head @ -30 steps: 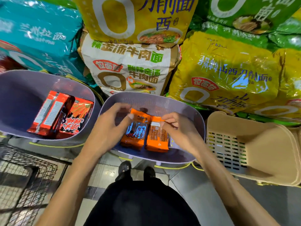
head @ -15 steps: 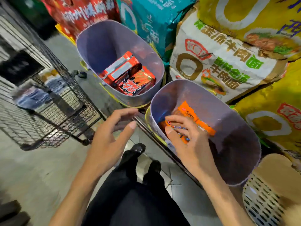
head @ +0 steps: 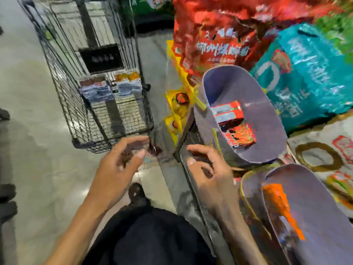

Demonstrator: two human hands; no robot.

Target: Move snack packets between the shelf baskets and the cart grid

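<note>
Pretty smeary shot, but here's what I can make out. Both hands are up in the air over the floor [head: 38, 140], in the gap between the cart [head: 63, 88] and the shelf baskets. The left hand [head: 122, 165] has its fingers loosely spread and a bit curled, with nothing in it as far as I can see. The right hand [head: 210, 175] is the same, fingers loosely bent, thumb sticking out, not pinching anything.

The orange packet [head: 278, 199] lies in the near purple basket [head: 324, 217], against its left wall, just to the right of the right wrist and not touching it. The red packets [head: 229, 113] sit in the far purple basket [head: 238, 87], down at its bottom end, above and to the right of the right hand's fingertips. Two blurry packets [head: 97, 90] sit side by side inside the cart around its middle, well apart from the left hand, which hangs just below the cart's near edge.

Behind the baskets there's a big red bag [head: 219, 39] and a teal bag [head: 309, 73] stacked on the shelf
</note>
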